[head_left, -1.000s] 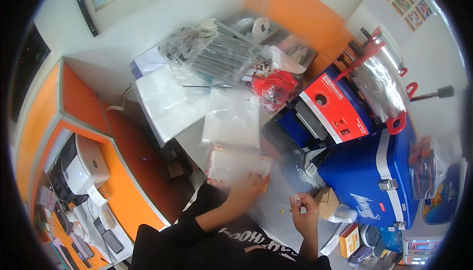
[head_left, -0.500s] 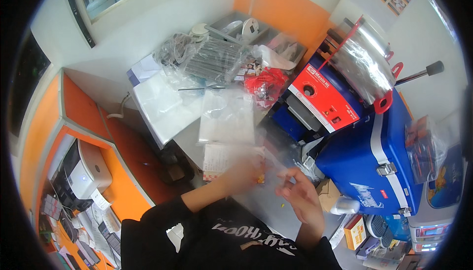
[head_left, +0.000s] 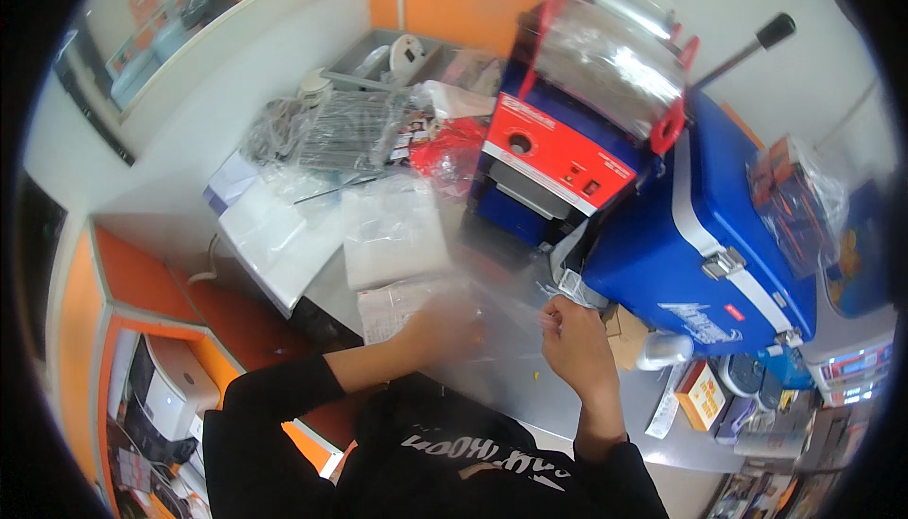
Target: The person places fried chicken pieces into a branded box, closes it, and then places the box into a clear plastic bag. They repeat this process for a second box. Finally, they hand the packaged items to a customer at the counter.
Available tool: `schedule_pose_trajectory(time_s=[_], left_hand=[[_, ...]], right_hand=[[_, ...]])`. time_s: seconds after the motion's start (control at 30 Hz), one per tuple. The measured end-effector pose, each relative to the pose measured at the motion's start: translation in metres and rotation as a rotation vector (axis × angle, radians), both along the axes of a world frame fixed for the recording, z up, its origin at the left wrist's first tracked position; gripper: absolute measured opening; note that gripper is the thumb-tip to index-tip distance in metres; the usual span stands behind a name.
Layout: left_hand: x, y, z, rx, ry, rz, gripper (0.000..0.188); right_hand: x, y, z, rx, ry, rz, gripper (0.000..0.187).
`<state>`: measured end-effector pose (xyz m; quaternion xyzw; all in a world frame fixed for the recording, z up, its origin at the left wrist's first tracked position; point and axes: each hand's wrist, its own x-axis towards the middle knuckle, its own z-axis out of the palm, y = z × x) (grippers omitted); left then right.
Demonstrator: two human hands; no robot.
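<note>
Thin clear plastic (head_left: 515, 309), which looks like a bag, stretches between my hands above the grey metal counter. My right hand (head_left: 574, 337) pinches its edge, fingers closed. Motion smears my left hand (head_left: 443, 332), so its grip on the other side of the plastic does not show. Beneath and beside the left hand lies a white printed paper packet (head_left: 382, 308), partly covered. Just beyond it is a stack of clear plastic bags (head_left: 392, 235).
A blue and red cup sealing machine (head_left: 560, 155) with a lever stands ahead, beside a blue cooler box (head_left: 705, 245). Wrapped straws (head_left: 348, 131), a red plastic bag (head_left: 452, 155) and a grey divided tray (head_left: 355, 63) crowd the back. A printer (head_left: 175, 391) sits in the orange cabinet at left.
My right hand's fingers have closed on the clear plastic, which is now drawn out between the hands. The view has turned, shifting the machine and counter leftward.
</note>
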<state>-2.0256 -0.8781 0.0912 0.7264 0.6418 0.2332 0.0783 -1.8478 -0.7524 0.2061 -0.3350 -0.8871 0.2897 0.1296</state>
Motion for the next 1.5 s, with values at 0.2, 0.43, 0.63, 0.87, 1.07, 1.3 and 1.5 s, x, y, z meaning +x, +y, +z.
schedule_pose_trajectory(time_s=[0.2, 0.43, 0.63, 0.87, 1.07, 1.3, 1.5], left_hand=[[0.012, 0.001, 0.005, -0.119, 0.060, 0.070, 0.023], [0.008, 0.001, 0.028, 0.011, 0.118, 0.054, 0.025], [0.008, 0.000, -0.008, 0.126, 0.216, 0.097, 0.022], [0.020, 0.002, -0.016, -0.617, -0.054, 0.309, 0.024], [-0.019, -0.031, 0.074, -0.289, -0.430, 0.126, 0.040], [-0.031, -0.092, 0.206, -0.246, -0.448, 0.749, 0.037], [0.001, -0.053, 0.170, -0.014, -0.122, 0.532, 0.046]], right_hand=[[-0.009, -0.021, 0.028, -0.117, 0.066, 0.139, 0.015], [-0.006, -0.024, 0.000, 0.004, -0.134, 0.123, 0.024], [-0.004, -0.015, -0.026, -0.115, -0.645, 0.138, 0.018], [0.002, -0.025, 0.003, -0.063, -0.145, 0.109, 0.020], [-0.041, -0.003, 0.019, -0.085, 0.247, 0.220, 0.018], [-0.062, -0.024, 0.029, -0.092, 0.190, 0.106, 0.035], [-0.118, -0.022, 0.020, -0.152, 0.282, 0.689, 0.034]])
